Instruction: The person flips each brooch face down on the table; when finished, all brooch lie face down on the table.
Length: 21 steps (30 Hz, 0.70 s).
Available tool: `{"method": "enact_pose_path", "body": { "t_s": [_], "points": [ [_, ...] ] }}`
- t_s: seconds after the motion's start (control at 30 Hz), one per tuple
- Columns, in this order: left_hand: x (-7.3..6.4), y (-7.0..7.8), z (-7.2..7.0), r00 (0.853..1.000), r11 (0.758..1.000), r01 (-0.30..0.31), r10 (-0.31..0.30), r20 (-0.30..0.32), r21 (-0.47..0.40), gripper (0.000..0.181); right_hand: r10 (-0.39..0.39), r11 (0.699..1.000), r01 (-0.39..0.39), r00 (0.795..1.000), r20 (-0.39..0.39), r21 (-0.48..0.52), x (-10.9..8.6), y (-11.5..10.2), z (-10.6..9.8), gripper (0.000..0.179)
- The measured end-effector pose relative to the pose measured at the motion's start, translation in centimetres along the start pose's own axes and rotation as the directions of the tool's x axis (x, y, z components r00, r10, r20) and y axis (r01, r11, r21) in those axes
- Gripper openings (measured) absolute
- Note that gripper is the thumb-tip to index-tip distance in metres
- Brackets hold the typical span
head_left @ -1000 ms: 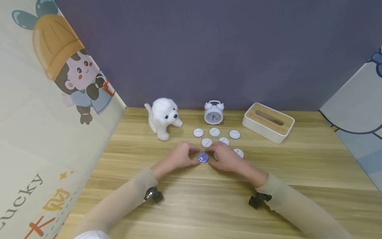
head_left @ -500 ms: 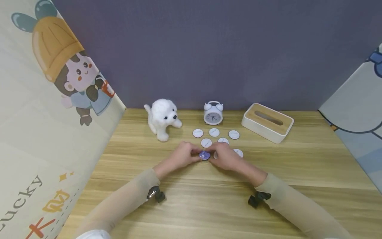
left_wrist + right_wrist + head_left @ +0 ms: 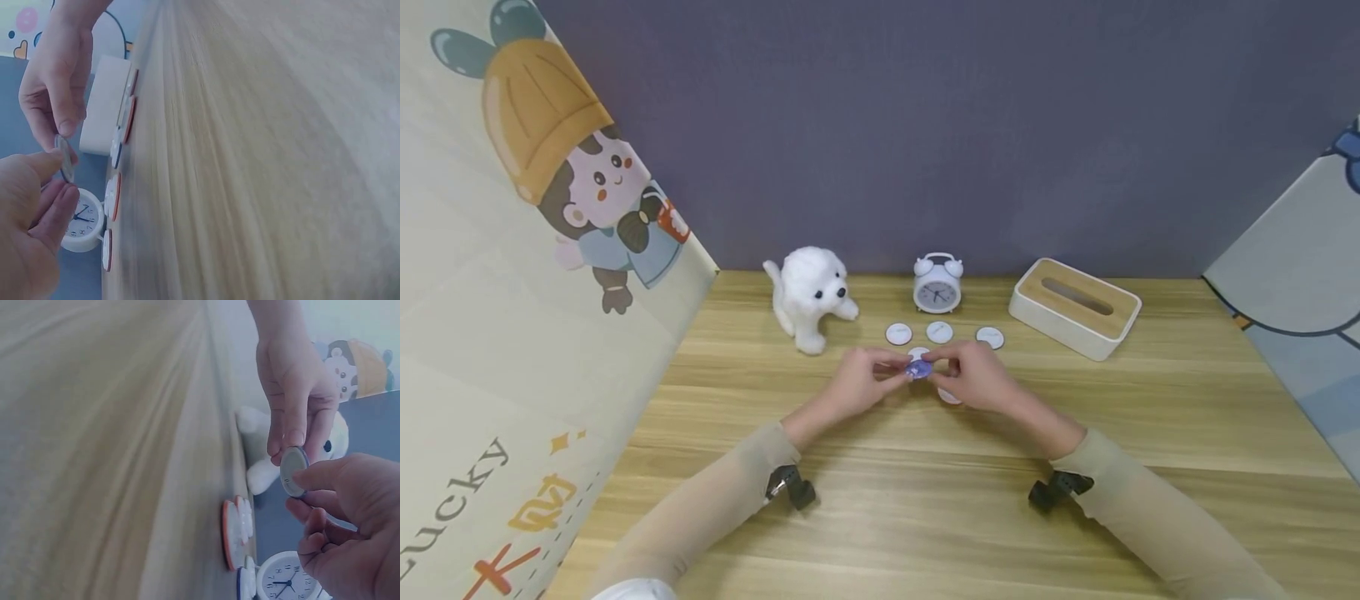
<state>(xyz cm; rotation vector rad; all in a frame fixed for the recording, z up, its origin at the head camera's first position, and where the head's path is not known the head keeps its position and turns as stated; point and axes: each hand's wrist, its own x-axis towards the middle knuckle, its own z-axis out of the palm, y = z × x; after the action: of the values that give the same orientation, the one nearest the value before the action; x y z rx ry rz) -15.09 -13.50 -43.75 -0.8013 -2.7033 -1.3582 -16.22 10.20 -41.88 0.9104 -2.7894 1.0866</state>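
Between my two hands a small round disc (image 3: 917, 369) is held up off the table, its purple patterned face turned to me. From the right wrist view, the disc (image 3: 292, 472) shows a white back with small print. My left hand (image 3: 859, 385) pinches its left edge with thumb and fingers. On the opposite edge, my right hand (image 3: 973, 379) grips it likewise. A white disc (image 3: 919, 354) lies just behind, partly covered. Another white disc (image 3: 950, 397) peeks out under my right hand. Three more, including one white disc (image 3: 939, 332) in the middle, form the back row.
A white plush dog (image 3: 811, 298) stands at the back left. Behind the discs is a white alarm clock (image 3: 937, 287), and to its right a white tissue box (image 3: 1075, 308) with a wooden lid. A dark panel (image 3: 962, 142) rises along the table's far edge.
The purple disc was lying flat with both hands around it; my fingers then tipped it up, and now it is raised off the table and farther back.
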Motion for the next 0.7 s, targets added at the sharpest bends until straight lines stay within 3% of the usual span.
{"method": "enact_pose_path", "body": {
  "t_s": [0.27, 0.5, 0.7],
  "points": [
    [-0.17, 0.26, 0.14, 0.987, 0.989, -0.099, 0.082, -0.141, -0.113, 0.020, -0.013, 1.000, 0.014, 0.999, -0.052, 0.019, 0.06, -0.05, -0.77, 0.024],
    [-0.37, 0.48, 0.11, 0.955, 0.976, -0.197, 0.168, -0.244, -0.098, 0.014, -0.026, 0.999, 0.030, 0.995, -0.099, 0.033, 0.19, -0.05, -0.71, 0.022],
    [-0.46, 0.63, 0.15, 0.936, 0.966, -0.241, 0.206, -0.284, -0.092, 0.019, -0.037, 0.998, 0.043, 0.992, -0.122, 0.052, 0.22, -0.22, -0.65, 0.021]
  ]
}}
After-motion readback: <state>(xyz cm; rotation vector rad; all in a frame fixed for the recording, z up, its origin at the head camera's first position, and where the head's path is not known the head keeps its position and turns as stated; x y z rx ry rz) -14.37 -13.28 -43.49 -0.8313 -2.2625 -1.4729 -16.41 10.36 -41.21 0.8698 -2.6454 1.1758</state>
